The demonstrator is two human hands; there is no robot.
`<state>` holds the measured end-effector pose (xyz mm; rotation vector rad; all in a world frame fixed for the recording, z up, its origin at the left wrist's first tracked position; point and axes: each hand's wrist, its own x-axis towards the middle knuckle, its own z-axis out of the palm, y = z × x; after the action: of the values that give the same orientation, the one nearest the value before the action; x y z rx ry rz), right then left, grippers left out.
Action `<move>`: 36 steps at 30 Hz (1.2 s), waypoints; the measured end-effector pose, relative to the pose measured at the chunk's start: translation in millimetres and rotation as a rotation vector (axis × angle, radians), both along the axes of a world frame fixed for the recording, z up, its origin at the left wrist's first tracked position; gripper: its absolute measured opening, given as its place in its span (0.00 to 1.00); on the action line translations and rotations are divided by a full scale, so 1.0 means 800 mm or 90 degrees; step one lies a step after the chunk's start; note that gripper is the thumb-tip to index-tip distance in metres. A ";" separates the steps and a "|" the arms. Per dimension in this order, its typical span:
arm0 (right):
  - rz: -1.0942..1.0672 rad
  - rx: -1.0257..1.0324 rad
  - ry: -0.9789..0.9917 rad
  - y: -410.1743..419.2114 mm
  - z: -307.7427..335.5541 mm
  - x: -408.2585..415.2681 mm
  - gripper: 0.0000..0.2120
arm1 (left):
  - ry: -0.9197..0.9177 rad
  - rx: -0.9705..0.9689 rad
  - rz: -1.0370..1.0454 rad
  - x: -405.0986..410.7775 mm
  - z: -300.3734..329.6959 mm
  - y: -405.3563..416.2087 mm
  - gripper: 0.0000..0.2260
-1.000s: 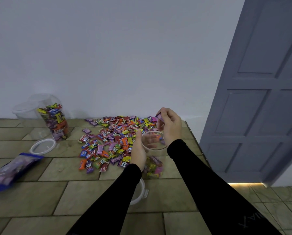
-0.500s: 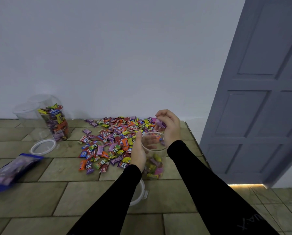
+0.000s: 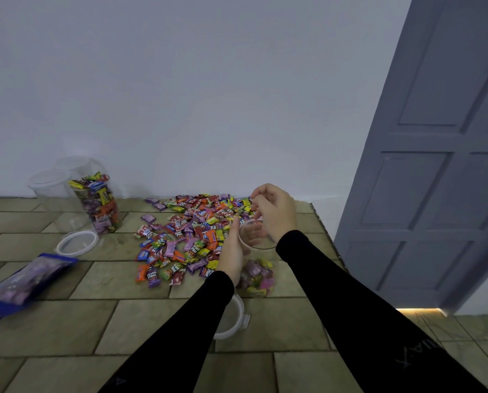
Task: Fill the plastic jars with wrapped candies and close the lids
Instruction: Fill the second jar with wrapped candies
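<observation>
Far left, lower-mid frame: blue candy bag (image 3: 24,282) flat on the tiled desk (image 3: 67,330). Just right and above it a loose white lid (image 3: 77,243), also flat. Behind that, left-centre by the wall, a full jar (image 3: 98,205) packed w/ wrapped candies, no lid on; two empty clear jars (image 3: 50,184) stand beside/behind it.

Centre frame: candy pile (image 3: 191,231) spread over the desk, mixed colours, reaching from the wall down to the left hand.

Left hand (image 3: 232,252), centre: grip wrapped round the left side of the open jar (image 3: 258,259), thumb up near the rim. Jar upright on the desk, clear, candies only in the bottom part, approx a third full.

Right hand (image 3: 275,212) hovers just above and behind the jar mouth, fingers loosely curled, tips pointing down toward the rim; whether it holds a candy can't be told.

Below the left forearm, lower centre: second lid (image 3: 238,319) w/ clip tab, partly hidden by the sleeve (image 3: 180,330).

Right side: grey panelled door (image 3: 435,165).
</observation>
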<state>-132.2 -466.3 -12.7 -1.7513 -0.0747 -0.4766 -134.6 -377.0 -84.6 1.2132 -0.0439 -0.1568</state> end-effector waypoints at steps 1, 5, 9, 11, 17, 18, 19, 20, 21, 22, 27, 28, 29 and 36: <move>-0.013 -0.058 -0.006 0.002 0.004 -0.002 0.05 | 0.000 0.019 -0.004 -0.001 0.001 0.005 0.27; -0.011 -0.178 -0.009 0.022 0.022 -0.005 0.07 | -0.062 0.161 0.046 -0.005 0.014 0.041 0.23; 0.065 -0.271 -0.015 0.072 0.035 -0.008 0.05 | -0.137 0.315 0.125 -0.001 0.003 0.091 0.12; 0.100 -0.323 -0.033 0.102 0.027 -0.008 0.04 | -0.166 0.435 0.178 0.005 -0.012 0.117 0.08; 0.129 -0.490 0.028 0.161 -0.054 0.009 0.08 | -0.036 0.845 0.257 -0.002 -0.044 0.178 0.21; 0.115 -0.537 0.046 0.163 -0.069 0.013 0.09 | -0.022 0.874 0.260 -0.002 -0.051 0.185 0.22; 0.101 -0.589 0.066 0.165 -0.085 0.017 0.11 | -0.018 0.913 0.258 -0.005 -0.055 0.190 0.24; 0.091 -0.633 0.088 0.166 -0.098 0.021 0.13 | -0.014 0.948 0.243 -0.004 -0.061 0.195 0.25; 0.085 -0.663 0.106 0.167 -0.109 0.025 0.14 | -0.008 0.975 0.219 -0.003 -0.065 0.199 0.26; 0.082 -0.682 0.121 0.169 -0.118 0.030 0.14 | -0.001 0.992 0.191 -0.001 -0.067 0.203 0.27; 0.079 -0.761 0.148 0.177 -0.144 0.049 0.20 | -0.016 1.034 0.108 0.013 -0.080 0.217 0.28; 0.090 -0.767 0.159 0.180 -0.149 0.055 0.21 | -0.011 1.036 0.100 0.018 -0.082 0.222 0.28; 0.098 -0.766 0.175 0.183 -0.154 0.061 0.22 | -0.008 1.037 0.091 0.024 -0.082 0.225 0.27; 0.049 -0.794 0.183 0.196 -0.168 0.089 0.25 | -0.023 0.963 0.052 0.062 -0.078 0.246 0.26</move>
<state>-60.9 -309.2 -147.3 -3.0026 -0.2742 -0.0697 -84.9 -180.0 -147.2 2.7213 0.1209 -0.0787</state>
